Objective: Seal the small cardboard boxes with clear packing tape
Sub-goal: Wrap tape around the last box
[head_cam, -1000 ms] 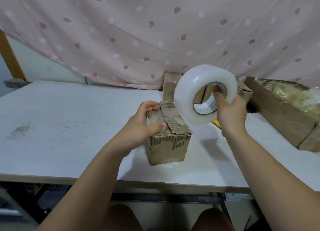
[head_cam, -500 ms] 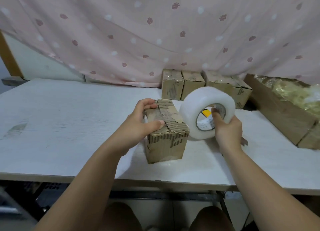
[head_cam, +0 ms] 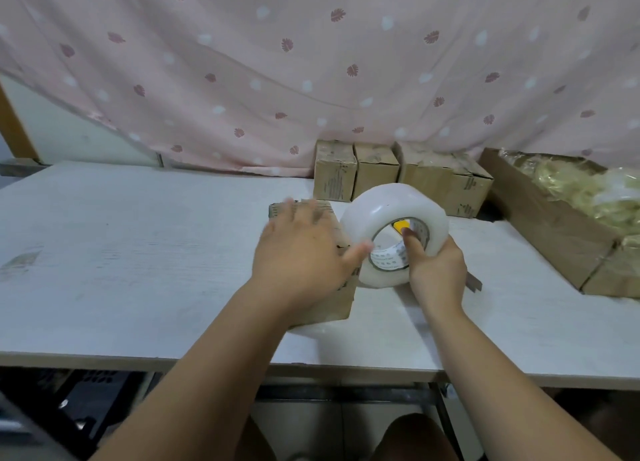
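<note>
Along the back hangs a pink curtain [head_cam: 311,62] with a leaf and dot print. Below it a white table [head_cam: 121,252] spans the view. On the table's far right is an open carton [head_cam: 540,225] holding pale crinkled filler [head_cam: 588,190]. A row of boxes [head_cam: 377,169] stands against the curtain, side by side and touching.

One box [head_cam: 332,304] sits apart from the row at centre, near the front edge, its top mostly hidden. A roll [head_cam: 381,207] of clear tape is upright on edge just right of that box; can't tell whether it touches the box or the table.

Left hand [head_cam: 301,256] lies spread flat on the box top, fingers straight and blurred, thumb tip at the roll's face. Right hand [head_cam: 436,270] grips the roll from the near right, thumb [head_cam: 412,242] hooked in the core, other fingers hidden behind the rim. Something yellow [head_cam: 401,225] shows through the core, too small to identify.
</note>
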### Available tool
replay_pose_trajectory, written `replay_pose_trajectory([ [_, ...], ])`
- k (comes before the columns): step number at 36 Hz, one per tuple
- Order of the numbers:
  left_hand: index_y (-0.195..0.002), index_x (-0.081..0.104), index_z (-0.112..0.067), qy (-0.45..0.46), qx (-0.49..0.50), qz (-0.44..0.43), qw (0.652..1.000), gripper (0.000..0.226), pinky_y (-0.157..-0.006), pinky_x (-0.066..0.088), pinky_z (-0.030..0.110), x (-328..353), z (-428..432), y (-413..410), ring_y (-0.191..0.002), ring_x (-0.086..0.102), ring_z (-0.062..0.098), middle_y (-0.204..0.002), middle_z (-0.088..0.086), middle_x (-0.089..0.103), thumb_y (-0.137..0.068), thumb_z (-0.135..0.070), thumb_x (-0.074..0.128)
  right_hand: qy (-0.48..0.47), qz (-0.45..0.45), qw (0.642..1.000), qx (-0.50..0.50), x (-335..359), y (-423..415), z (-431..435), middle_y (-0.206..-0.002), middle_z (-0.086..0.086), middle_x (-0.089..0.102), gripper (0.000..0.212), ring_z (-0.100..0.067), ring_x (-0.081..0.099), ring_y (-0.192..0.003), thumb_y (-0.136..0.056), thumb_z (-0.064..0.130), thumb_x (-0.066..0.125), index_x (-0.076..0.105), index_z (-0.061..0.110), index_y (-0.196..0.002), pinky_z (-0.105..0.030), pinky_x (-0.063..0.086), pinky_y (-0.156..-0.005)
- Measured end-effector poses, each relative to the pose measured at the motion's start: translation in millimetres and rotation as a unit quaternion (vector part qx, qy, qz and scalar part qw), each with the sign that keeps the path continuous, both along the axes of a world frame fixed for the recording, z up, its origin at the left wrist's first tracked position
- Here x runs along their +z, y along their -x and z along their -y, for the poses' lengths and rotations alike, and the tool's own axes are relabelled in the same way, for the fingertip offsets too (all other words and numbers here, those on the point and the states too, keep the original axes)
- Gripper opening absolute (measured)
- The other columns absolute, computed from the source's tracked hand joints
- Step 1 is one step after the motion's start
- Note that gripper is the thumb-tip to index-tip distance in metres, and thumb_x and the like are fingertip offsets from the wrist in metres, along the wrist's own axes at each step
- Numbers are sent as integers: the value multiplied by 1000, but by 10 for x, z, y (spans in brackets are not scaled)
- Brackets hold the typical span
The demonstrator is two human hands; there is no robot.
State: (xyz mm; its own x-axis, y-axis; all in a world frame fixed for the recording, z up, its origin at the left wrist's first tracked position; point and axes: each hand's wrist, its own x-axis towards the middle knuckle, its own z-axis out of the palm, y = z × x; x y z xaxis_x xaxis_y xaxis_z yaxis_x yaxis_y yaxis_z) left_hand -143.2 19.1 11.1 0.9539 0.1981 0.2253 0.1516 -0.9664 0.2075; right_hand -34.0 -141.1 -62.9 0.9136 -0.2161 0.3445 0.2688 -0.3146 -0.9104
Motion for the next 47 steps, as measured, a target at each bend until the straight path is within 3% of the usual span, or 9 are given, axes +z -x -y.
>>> replay_pose_trajectory([
  [7, -154, 5, -26, -8, -3, -76, 997, 106, -108, 31, 48, -25, 47, -18, -148, 3, 25, -162, -5, 4, -73, -84, 43, 13, -20, 1000, 18, 21, 3, 0, -74, 19, 54, 16, -12, 54, -77, -90, 37, 67, 57, 25, -93, -28, 38, -69],
  [13, -152, 14, -31, 5, 3, -17, 1000, 87, -103, 37, 46, -76, 35, 7, -148, 9, 22, -161, -8, 12, -81, -70, 47, -19, -5, 999, 28, 101, 56, 6, -75, 21, 58, 11, 11, 53, -69, -89, 39, 66, 57, 34, -87, -8, 33, -59],
  [19, -148, 24, -42, 170, 6, 98, 981, 81, -107, 33, 38, -132, -28, 71, -143, 22, 10, -157, -18, 20, -77, -68, 54, -146, 21, 983, 112, 236, 117, -55, -96, 11, 67, 20, 8, 62, -85, -85, 27, 74, 59, 35, -96, -10, 46, -69],
  [24, -145, 34, -43, 265, -33, 175, 948, 73, -106, 25, 23, -208, -77, 108, -140, 24, 0, -154, -20, 28, -80, -58, 63, -323, -43, 928, 181, 406, 184, -177, -120, -9, 67, 29, -26, 62, -115, -87, 16, 72, 62, 25, -113, -48, 51, -98],
  [30, -140, 45, -40, 364, -16, 240, 900, 72, -107, 27, 19, -311, -85, 149, -135, 29, -7, -147, -19, 39, -70, -58, 56, -461, -145, 820, 306, 503, 325, -292, -132, -21, 59, 69, -33, 57, -123, -72, 18, 70, 50, 6, -138, -50, 47, -102],
  [36, -132, 40, -51, 451, -36, 225, 863, 57, -112, 33, 43, -384, -67, 232, -128, 38, 0, -134, -20, 41, -76, -50, 50, -255, -136, 905, 312, 530, 443, -451, -103, 1, 75, 50, -14, 71, -97, -71, 28, 80, 65, 17, -117, -30, 56, -73],
  [39, -117, 38, -60, 483, -32, 151, 862, 54, -107, 34, 57, -285, -185, 203, -123, 46, 16, -129, -15, 44, -68, -42, 47, -163, -103, 944, 268, 578, 419, -503, -100, 8, 74, 31, -10, 68, -98, -81, 23, 77, 64, 29, -109, -36, 56, -82],
  [42, -124, 46, -37, 513, -78, 107, 848, 60, -95, 47, 34, -195, -364, 140, -115, 53, 12, -128, -4, 49, -66, -28, 55, -84, -68, 959, 264, 627, 456, -574, -103, 8, 70, 36, -12, 65, -101, -77, 30, 74, 61, 30, -111, -46, 53, -93],
  [47, -112, 57, -37, 530, -147, 62, 833, 31, -74, 49, 9, -270, -503, 87, -99, 64, -3, -108, -20, 69, -87, -22, 67, -4, -55, 964, 259, 697, 487, -636, -104, 11, 68, 51, -11, 64, -99, -69, 38, 70, 57, 32, -118, -44, 52, -92],
])
